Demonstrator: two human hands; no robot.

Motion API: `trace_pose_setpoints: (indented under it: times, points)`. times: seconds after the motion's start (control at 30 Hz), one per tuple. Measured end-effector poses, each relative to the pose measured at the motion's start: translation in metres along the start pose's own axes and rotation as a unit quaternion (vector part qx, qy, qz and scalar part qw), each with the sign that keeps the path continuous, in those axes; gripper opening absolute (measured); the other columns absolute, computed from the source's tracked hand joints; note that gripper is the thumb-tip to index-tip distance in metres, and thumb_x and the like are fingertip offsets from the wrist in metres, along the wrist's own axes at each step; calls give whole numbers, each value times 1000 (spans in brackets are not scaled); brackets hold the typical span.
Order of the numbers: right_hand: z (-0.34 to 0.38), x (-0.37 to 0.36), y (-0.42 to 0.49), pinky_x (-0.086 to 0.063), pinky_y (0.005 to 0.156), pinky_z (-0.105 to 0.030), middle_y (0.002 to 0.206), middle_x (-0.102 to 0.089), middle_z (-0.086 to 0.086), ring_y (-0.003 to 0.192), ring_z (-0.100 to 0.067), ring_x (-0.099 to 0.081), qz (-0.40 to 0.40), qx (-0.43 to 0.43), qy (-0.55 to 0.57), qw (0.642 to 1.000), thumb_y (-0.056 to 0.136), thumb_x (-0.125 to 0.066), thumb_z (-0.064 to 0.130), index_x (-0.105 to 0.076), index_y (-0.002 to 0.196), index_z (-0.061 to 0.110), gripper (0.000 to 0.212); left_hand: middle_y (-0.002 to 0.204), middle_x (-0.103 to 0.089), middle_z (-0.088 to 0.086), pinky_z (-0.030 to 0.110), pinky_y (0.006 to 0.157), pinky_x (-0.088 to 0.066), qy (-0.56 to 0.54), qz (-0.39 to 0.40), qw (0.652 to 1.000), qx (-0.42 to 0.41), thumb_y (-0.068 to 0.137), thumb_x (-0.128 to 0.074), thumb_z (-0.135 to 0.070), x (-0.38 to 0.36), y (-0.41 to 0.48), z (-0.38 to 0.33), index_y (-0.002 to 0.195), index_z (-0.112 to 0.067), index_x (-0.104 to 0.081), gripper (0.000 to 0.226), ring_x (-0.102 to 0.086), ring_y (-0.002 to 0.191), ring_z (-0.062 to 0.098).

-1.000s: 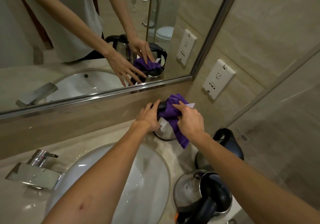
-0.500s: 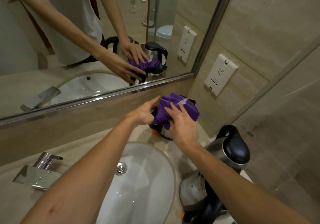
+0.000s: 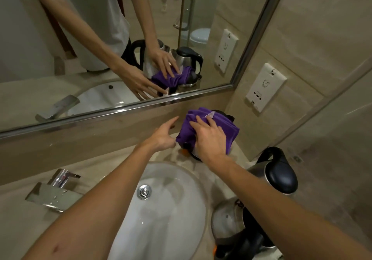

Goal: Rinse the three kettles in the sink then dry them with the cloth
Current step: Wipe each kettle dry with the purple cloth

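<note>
Behind sink (image 3: 171,219), cloth (image 3: 230,131) hides most of far kettle (image 3: 191,151); right hand (image 3: 209,139) flat on cloth, left hand (image 3: 163,137) fingers straight, contact unclear.

We found a beige stone countertop (image 3: 112,167) with a white sink (image 3: 171,229) sunk into it and a chrome faucet (image 3: 54,191) at the left. Right of the sink stood a back kettle (image 3: 193,154) by the wall, a middle kettle (image 3: 279,177) and a near kettle (image 3: 229,223).

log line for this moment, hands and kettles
step: drying | right hand: presses purple cloth onto far kettle | left hand: open beside it, contact unclear | black-lid kettle, near kettle: right of sink
</note>
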State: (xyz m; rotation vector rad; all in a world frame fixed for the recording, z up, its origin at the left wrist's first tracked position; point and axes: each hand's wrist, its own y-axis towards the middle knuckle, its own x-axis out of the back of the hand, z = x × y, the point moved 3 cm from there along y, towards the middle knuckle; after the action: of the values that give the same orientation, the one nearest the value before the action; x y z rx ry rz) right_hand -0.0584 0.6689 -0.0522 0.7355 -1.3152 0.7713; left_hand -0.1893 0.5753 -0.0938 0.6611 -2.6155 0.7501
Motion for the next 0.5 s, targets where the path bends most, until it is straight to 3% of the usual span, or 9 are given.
trace_pose_setpoints:
  times: [0.17, 0.27, 0.33, 0.4, 0.5]
  points:
    - [34, -23, -3, -33, 114, -47, 163, -37, 3, 156, -31, -12, 36, 83, -52, 995, 97, -63, 23, -50, 147, 27, 52, 144, -50, -5, 43, 110, -42, -5, -22, 1000, -10, 60, -82, -38, -7, 10, 30, 150, -35, -34, 102, -47, 133, 17]
    - [27, -15, 6, -31, 115, -46, 161, -40, 3, 153, -29, -22, 27, 82, -51, 995, 94, -67, 23, -51, 146, 28, 55, 150, -44, -2, 41, 108, -44, 6, -37, 999, -14, 61, -74, -18, -6, -3, 27, 154, -32, -25, 106, -43, 137, 20]
    - [17, -8, 7, -32, 114, -46, 159, -43, 4, 152, -28, -27, -10, 43, -13, 999, 94, -66, 21, -51, 146, 28, 55, 155, -36, 0, 38, 112, -38, 29, -49, 998, -35, 66, -69, -1, -6, -14, 18, 155, -31, -23, 105, -35, 142, 20]
    - [8, -7, 5, -33, 114, -46, 158, -45, 3, 151, -26, -28, -28, 15, 37, 999, 94, -65, 20, -47, 149, 28, 58, 159, -28, 0, 36, 117, -31, 62, -69, 992, -84, 70, -70, -2, -8, -22, 9, 154, -33, -28, 99, -24, 148, 18]
    - [0, -8, 4, -41, 109, -46, 151, -50, -3, 144, -26, -40, -29, -1, 131, 991, 84, -76, 21, -41, 149, 28, 73, 165, -13, -3, 47, 117, -29, 132, -138, 973, -130, 76, -71, -20, -10, -33, -4, 155, -40, -20, 96, -19, 149, 21]
